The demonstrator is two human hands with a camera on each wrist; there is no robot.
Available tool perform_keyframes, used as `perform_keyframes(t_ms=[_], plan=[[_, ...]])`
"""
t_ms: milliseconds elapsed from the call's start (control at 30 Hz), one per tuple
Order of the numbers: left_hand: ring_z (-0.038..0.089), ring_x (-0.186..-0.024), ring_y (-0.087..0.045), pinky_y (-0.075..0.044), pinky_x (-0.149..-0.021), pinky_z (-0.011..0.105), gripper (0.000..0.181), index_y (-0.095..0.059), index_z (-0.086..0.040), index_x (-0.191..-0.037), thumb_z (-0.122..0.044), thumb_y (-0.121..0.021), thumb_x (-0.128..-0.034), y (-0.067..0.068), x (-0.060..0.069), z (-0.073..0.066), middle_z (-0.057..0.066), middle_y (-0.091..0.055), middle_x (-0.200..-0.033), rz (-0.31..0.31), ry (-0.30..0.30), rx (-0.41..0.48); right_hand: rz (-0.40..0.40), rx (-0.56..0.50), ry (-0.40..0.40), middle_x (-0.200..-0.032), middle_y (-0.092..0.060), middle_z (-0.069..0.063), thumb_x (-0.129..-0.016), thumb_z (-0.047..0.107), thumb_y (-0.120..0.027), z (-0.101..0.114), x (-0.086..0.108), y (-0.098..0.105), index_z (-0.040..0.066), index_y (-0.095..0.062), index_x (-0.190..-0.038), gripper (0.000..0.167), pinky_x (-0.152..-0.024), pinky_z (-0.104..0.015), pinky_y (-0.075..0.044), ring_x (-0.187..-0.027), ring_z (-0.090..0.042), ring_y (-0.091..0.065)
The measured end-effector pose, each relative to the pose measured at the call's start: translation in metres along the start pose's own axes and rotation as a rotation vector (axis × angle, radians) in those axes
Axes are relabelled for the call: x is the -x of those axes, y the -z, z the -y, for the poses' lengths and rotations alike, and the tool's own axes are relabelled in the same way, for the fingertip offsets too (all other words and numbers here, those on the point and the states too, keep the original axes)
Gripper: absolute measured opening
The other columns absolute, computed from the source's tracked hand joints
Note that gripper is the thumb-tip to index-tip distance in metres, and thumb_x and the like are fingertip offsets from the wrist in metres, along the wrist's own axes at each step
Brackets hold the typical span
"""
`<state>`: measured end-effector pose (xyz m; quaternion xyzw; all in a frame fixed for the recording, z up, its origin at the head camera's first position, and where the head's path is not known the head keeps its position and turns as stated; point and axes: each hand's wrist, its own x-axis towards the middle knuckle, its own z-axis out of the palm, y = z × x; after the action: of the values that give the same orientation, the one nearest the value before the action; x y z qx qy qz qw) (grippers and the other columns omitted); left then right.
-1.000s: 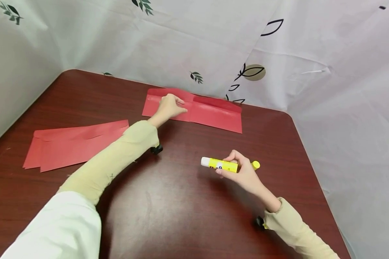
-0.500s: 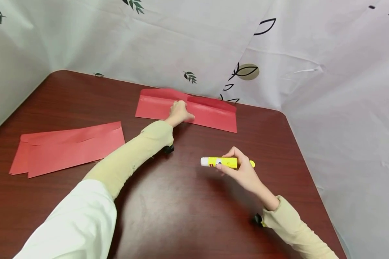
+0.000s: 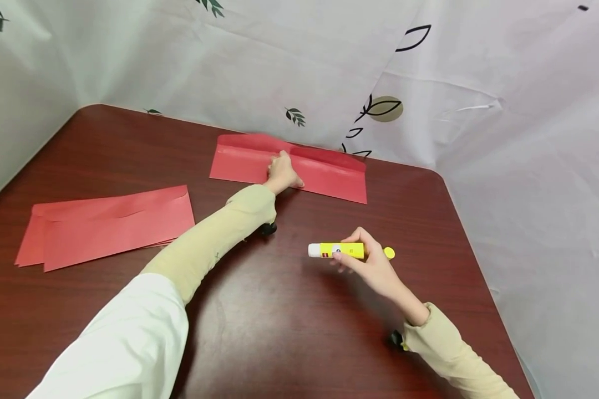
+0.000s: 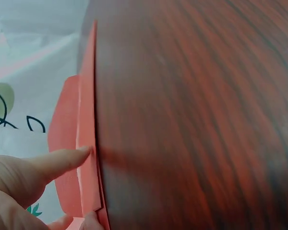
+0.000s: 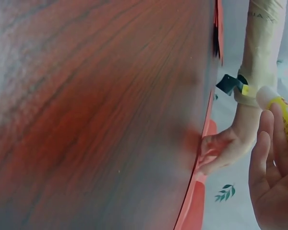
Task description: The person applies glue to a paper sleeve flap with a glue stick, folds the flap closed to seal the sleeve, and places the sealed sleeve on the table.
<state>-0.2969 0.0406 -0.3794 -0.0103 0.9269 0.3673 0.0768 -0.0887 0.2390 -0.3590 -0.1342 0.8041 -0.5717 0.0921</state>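
Note:
Two red envelopes, the left one [image 3: 239, 165] and the right one [image 3: 329, 178], lie end to end at the table's far edge with flaps raised. My left hand [image 3: 282, 172] rests where they meet, its thumb spread to the right. In the left wrist view, a straight digit of the hand [image 4: 26, 177] touches the envelope [image 4: 88, 105], and another fingertip is near its end. My right hand [image 3: 374, 266] holds a yellow glue stick [image 3: 341, 250], white end to the left, above the table. A round yellow end [image 3: 389, 253] shows behind this hand; whether it is held is unclear.
Several more red envelopes [image 3: 115, 221] lie overlapped on the left of the brown table [image 3: 259, 332], partly behind my left forearm. A patterned white sheet [image 3: 204, 72] hangs along the back and sides.
My left hand has moved right along the envelopes to the place where they meet, its thumb now lower and spread. The right hand has kept the glue stick nearly still. The view has shifted slightly.

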Motion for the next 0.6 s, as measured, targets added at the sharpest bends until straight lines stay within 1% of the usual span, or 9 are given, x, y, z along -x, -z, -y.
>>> perform_keyframes(t_ms=[133, 267, 333, 400, 433, 500, 600], plan=[[0.041, -0.123, -0.046, -0.045, -0.099, 0.047, 0.077, -0.039, 0.001, -0.124, -0.026, -0.086, -0.0691, 0.002, 0.002, -0.003, 0.022, -0.05, -0.126, 0.02, 0.027, 0.044, 0.002, 0.01, -0.001, -0.086, -0.07, -0.027, -0.089, 0.006, -0.067, -0.001, -0.001, -0.001, -0.001, -0.045, -0.102, 0.026, -0.057, -0.037, -0.055, -0.066, -0.035, -0.067], [0.044, -0.125, -0.043, -0.046, -0.097, 0.052, 0.084, -0.037, -0.002, -0.128, -0.026, -0.089, -0.066, -0.001, 0.004, -0.006, 0.022, -0.047, -0.131, 0.022, 0.092, 0.07, 0.003, 0.014, -0.004, -0.085, -0.071, -0.025, -0.089, 0.007, -0.067, -0.003, -0.001, -0.002, 0.0, -0.046, -0.102, 0.026, -0.056, -0.035, -0.054, -0.064, -0.032, -0.066], [0.043, -0.125, -0.042, -0.046, -0.097, 0.053, 0.087, -0.036, -0.002, -0.13, -0.026, -0.089, -0.065, -0.003, 0.003, -0.008, 0.022, -0.046, -0.131, 0.017, 0.129, 0.062, 0.002, 0.014, -0.005, -0.085, -0.071, -0.024, -0.089, 0.007, -0.066, -0.003, 0.0, -0.002, 0.0, -0.046, -0.102, 0.025, -0.056, -0.036, -0.055, -0.064, -0.034, -0.066], [0.042, -0.126, -0.041, -0.047, -0.096, 0.053, 0.091, -0.034, -0.002, -0.133, -0.026, -0.09, -0.0647, -0.004, 0.002, -0.01, 0.023, -0.045, -0.132, 0.015, 0.16, 0.043, -0.003, 0.014, -0.006, -0.085, -0.071, -0.024, -0.089, 0.006, -0.066, -0.003, 0.0, -0.002, -0.001, -0.046, -0.102, 0.025, -0.056, -0.036, -0.055, -0.064, -0.031, -0.067], [0.042, -0.127, -0.041, -0.047, -0.096, 0.053, 0.093, -0.034, -0.002, -0.135, -0.026, -0.09, -0.0646, -0.005, 0.001, -0.011, 0.023, -0.045, -0.133, 0.015, 0.173, 0.029, -0.006, 0.014, -0.007, -0.085, -0.071, -0.025, -0.089, 0.006, -0.066, -0.003, 0.001, -0.002, 0.0, -0.046, -0.102, 0.025, -0.056, -0.037, -0.055, -0.064, -0.032, -0.067], [0.041, -0.126, -0.04, -0.048, -0.095, 0.052, 0.094, -0.034, -0.002, -0.136, -0.026, -0.089, -0.0648, -0.006, 0.0, -0.013, 0.023, -0.044, -0.133, 0.014, 0.193, 0.006, -0.011, 0.015, -0.009, -0.085, -0.071, -0.026, -0.089, 0.006, -0.066, -0.003, 0.002, -0.001, -0.001, -0.046, -0.102, 0.025, -0.056, -0.037, -0.056, -0.064, -0.035, -0.066], [0.04, -0.125, -0.039, -0.049, -0.094, 0.051, 0.091, -0.036, 0.0, -0.134, -0.027, -0.089, -0.0655, -0.007, -0.001, -0.015, 0.024, -0.044, -0.132, 0.019, 0.198, -0.019, -0.02, 0.017, -0.013, -0.085, -0.071, -0.027, -0.089, 0.006, -0.066, -0.004, 0.003, 0.0, 0.0, -0.046, -0.102, 0.025, -0.055, -0.037, -0.055, -0.064, -0.037, -0.066]])
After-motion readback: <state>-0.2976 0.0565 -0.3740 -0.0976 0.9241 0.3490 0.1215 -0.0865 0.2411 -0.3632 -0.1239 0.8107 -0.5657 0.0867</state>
